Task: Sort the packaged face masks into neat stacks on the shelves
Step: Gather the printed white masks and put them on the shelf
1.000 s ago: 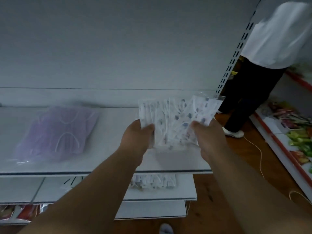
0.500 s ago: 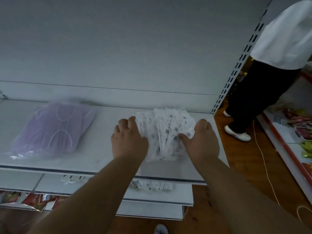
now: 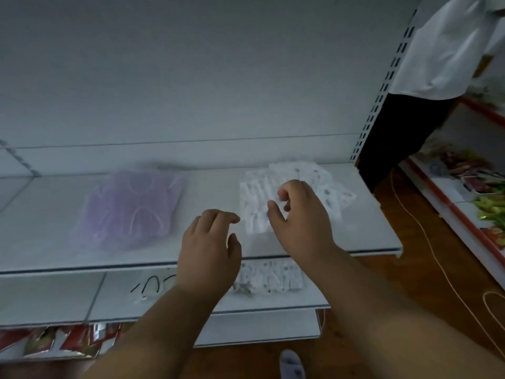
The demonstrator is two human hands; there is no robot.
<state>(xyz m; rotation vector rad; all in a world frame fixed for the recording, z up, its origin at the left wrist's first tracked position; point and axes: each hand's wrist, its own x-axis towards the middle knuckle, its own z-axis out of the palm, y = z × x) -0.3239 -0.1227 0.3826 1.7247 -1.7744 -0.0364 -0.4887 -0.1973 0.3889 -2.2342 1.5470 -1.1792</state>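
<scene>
The right hand (image 3: 300,214) covers the near right part of the patterned white mask packs (image 3: 295,181), and their print is too blurred to read. The left hand (image 3: 210,250) hides part of a second patterned stack (image 3: 270,277) on the lower shelf (image 3: 68,296). At two o'clock, a bystander (image 3: 448,50) is cut off by the frame's edge. The purple masks (image 3: 131,209) at ten o'clock are smeared by motion.
</scene>
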